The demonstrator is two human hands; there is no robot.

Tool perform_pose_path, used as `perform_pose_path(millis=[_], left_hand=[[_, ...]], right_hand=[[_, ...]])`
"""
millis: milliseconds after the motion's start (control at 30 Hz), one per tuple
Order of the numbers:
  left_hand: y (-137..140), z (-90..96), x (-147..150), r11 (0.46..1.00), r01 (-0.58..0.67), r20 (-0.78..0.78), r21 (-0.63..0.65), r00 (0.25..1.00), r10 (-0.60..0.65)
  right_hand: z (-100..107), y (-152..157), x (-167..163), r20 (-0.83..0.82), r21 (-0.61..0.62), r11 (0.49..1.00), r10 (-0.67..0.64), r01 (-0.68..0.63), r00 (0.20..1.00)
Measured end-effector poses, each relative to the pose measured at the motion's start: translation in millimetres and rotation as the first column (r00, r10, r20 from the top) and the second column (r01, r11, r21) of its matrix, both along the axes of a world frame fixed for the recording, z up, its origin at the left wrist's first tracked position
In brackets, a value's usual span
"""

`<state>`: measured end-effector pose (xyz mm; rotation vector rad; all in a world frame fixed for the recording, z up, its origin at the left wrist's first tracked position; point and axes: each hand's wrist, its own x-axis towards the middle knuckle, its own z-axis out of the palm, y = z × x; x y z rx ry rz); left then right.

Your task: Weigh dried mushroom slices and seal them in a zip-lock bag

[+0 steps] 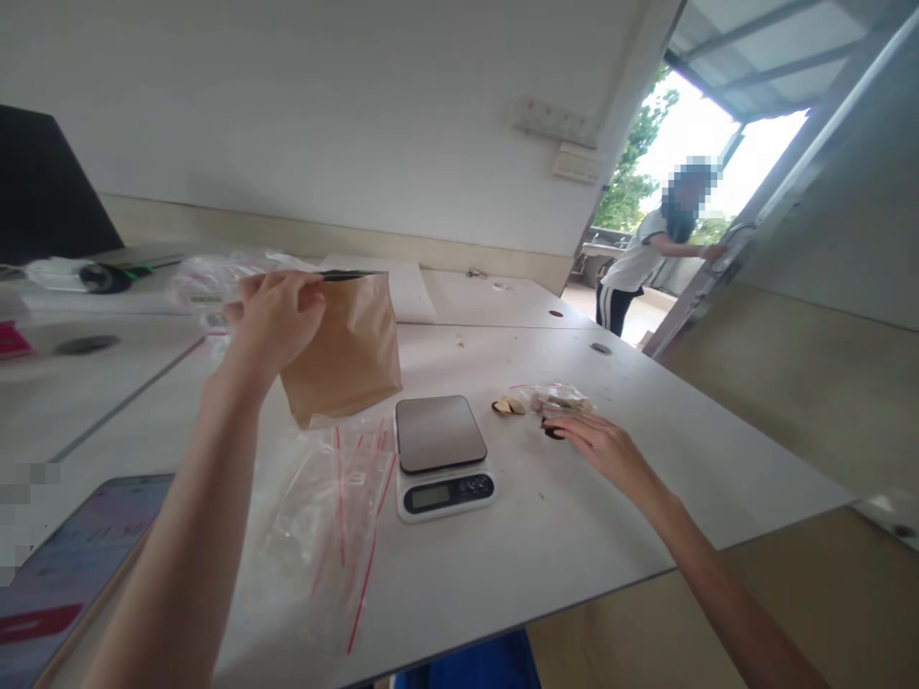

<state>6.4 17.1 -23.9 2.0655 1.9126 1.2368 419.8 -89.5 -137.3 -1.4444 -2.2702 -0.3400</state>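
My left hand [277, 311] is closed on the upper left edge of a brown paper bag [348, 349], which stands with its dark opening at the top. At the right, my right hand [607, 450] has its fingertips together on a small dark piece [553, 432] at the tabletop; its kind I cannot make out. Just beyond those fingers lies a clear zip bag [564, 396] with small pieces in it. Beside it is a small pile of pale, dark-edged slices [508, 407]. Between my hands sits a digital kitchen scale [440, 435] with a bare plate.
Clear zip bags with red seals [337, 517] lie left of the scale. A phone [86, 565] is at the lower left, more clear plastic [208, 282] behind my left hand. A dark screen [50, 182] stands far left. Beyond the table, a person [636, 254] holds the door handle.
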Motion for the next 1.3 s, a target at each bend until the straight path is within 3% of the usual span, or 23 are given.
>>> perform_pose_path(millis=[100, 233, 333, 433, 533, 767, 900, 1000, 1167, 1300], left_hand=[[-0.1, -0.9, -0.6, 1.000, 0.001, 0.006, 0.011, 1.000, -0.001], [-1.6, -1.4, -2.1, 1.000, 0.014, -0.012, 0.011, 1.000, -0.014], [-2.8, -0.7, -3.4, 1.000, 0.017, -0.009, 0.001, 1.000, -0.017], [-2.4, -0.3, -4.4, 1.000, 0.021, -0.008, -0.003, 1.000, -0.021], [-1.6, -0.7, -4.5, 1.000, 0.028, -0.039, 0.001, 0.999, -0.028], [-4.3, 0.0, -1.5, 0.999, 0.037, -0.020, 0.003, 0.999, -0.037], [-6.5, 1.1, -0.4, 0.999, 0.036, 0.006, -0.012, 0.999, -0.036], [-6.3, 1.2, -0.7, 0.999, 0.036, -0.005, -0.020, 0.999, -0.036], [-5.4, 1.7, -1.3, 0.999, 0.043, 0.006, -0.033, 0.999, -0.042], [-4.0, 2.7, -2.6, 0.997, 0.062, 0.025, -0.042, 0.998, -0.061]], right_hand=[[11.7, 8.7, -28.6, -0.147, 0.050, 0.999, 0.003, 0.004, 0.989], [18.5, 35.0, -88.6, -0.306, 0.097, 0.984, 0.175, -0.152, 0.936], [11.9, 58.1, -127.7, -0.303, 0.064, 0.953, 0.301, -0.296, 0.904], [-1.2, 73.2, -145.9, -0.208, -0.025, 0.934, 0.344, -0.357, 0.915], [-11.2, 75.1, -143.0, -0.208, -0.087, 0.924, 0.348, -0.371, 0.914], [-11.4, 67.9, -112.0, -0.460, -0.036, 0.967, 0.208, -0.253, 0.863], [-20.4, 76.1, -92.7, -0.286, -0.086, 0.995, 0.024, -0.051, 0.958], [-34.4, 81.9, -76.1, -0.175, -0.105, 0.993, -0.074, 0.056, 0.982], [-46.3, 86.8, -61.6, -0.174, -0.128, 0.987, -0.118, 0.096, 0.978], [-31.2, 90.0, -74.1, -0.263, -0.107, 0.992, -0.094, 0.068, 0.960]])
